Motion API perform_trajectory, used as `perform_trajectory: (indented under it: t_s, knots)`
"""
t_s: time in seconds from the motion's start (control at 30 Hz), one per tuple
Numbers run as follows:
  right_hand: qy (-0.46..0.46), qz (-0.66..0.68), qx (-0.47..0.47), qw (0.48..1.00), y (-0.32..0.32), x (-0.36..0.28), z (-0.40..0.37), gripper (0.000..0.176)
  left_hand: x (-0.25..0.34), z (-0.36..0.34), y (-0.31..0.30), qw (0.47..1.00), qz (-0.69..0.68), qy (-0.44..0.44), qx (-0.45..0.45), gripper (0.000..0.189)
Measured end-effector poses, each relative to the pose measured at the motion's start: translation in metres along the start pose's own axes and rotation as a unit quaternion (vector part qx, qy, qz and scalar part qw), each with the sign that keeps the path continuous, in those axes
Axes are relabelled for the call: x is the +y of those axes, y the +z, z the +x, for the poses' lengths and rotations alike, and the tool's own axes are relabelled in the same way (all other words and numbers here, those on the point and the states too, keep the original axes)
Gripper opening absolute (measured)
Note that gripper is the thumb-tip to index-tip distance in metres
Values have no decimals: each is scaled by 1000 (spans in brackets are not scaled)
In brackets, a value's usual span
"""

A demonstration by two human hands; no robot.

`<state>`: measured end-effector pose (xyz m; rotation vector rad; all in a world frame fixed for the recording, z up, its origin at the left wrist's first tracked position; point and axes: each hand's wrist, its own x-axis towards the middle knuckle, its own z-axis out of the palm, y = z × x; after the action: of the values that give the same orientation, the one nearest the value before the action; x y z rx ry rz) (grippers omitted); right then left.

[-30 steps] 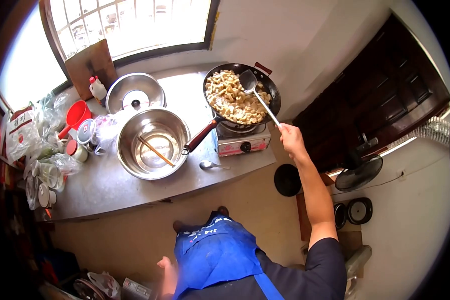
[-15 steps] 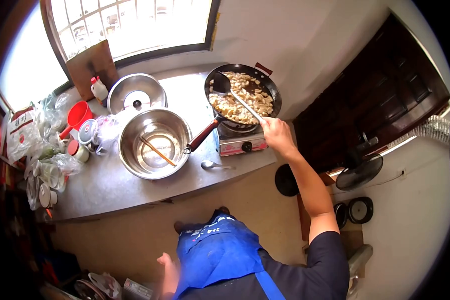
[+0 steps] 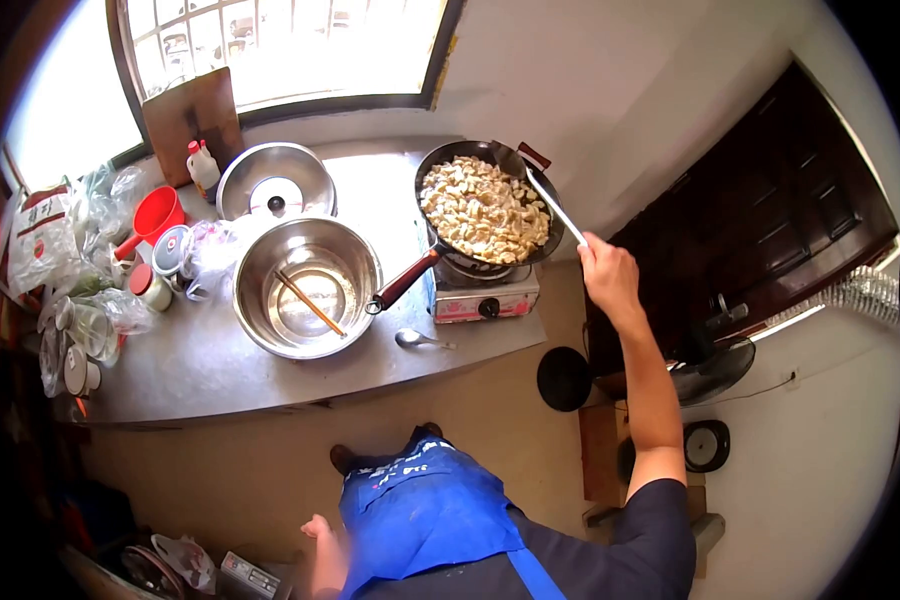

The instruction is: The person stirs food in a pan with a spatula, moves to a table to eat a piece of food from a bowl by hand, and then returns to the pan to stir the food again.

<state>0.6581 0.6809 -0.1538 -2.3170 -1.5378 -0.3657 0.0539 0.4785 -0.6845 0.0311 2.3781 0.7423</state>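
Observation:
My right hand (image 3: 610, 275) is closed round the end of the pale handle of a wok spatula (image 3: 558, 207). The spatula reaches over the right side of a black wok (image 3: 436, 240); its dark head is hidden at the food's edge. Pale, chunky pieces of food (image 3: 480, 208) fill much of the wok, which sits on a portable gas stove (image 3: 490, 303). Low beside my blue apron, my left hand (image 3: 316, 526) hangs with its fingers loosely curled, and nothing shows in it.
Left of the wok's wooden handle stands a steel pot (image 3: 260, 330) with chopsticks (image 3: 310, 303) in it. A spoon (image 3: 415, 339) lies near the counter's edge. Behind are a steel lid (image 3: 310, 180), a red ladle (image 3: 157, 212) and a wooden board (image 3: 192, 110). Plastic bags crowd the left.
My right hand has drawn the spatula rightward, its head going from the wok's left side to the right rim. The food now looks heaped and more evenly spread. The camera view has shifted slightly.

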Motion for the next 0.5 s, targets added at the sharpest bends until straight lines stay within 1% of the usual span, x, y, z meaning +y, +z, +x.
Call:
perform_trajectory:
  t_s: [0.03, 0.07, 0.1, 0.13, 0.17, 0.2, 0.23, 0.27, 0.33, 0.37, 0.4, 0.47, 0.5]
  knots:
    - [-30, -25, 9, 999, 2, 4, 13, 26, 2, -2, 0, 1000, 0, 1, 0, 49]
    - [-29, -25, 9, 999, 5, 5, 25, 26, 4, -5, 1, 1000, 19, 2, 4, 48]
    - [-56, -62, -2, 997, 8, 4, 38, 25, 7, -10, 2, 999, 37, 1, 9, 48]
    - [-85, -98, -14, 991, 12, 3, 51, 23, 11, -17, 0, 999, 35, 0, 10, 48]
    - [-88, -96, -14, 991, 21, 6, 64, 23, 15, -24, -2, 1000, 15, 12, -6, 48]
    - [-114, -113, -14, 987, 32, 12, 77, 23, 17, -31, -6, 999, -4, 23, -22, 48]
    - [-139, -129, -15, 982, 37, 12, 85, 23, 13, -30, -6, 1000, -4, 20, -20, 48]
    - [-143, -128, -16, 981, 40, 15, 91, 23, 10, -28, -5, 1000, -5, 3, -21, 48]
    - [-169, -163, -62, 970, 37, 12, 100, 21, -2, -18, 3, 1000, -7, -17, -20, 48]
    - [-162, -176, -99, 966, 33, 13, 104, 22, -14, -13, 7, 1000, -5, -5, 9, 45]
    - [-161, -176, -100, 966, 27, 14, 105, 22, -25, -8, 7, 999, -2, 9, 38, 42]
    - [-169, -164, -128, 963, 10, 16, 103, 23, -39, -7, 2, 999, 9, 7, 33, 42]
    - [-175, -167, -122, 963, 1, 19, 100, 22, -41, -8, 4, 999, 17, 4, 27, 41]
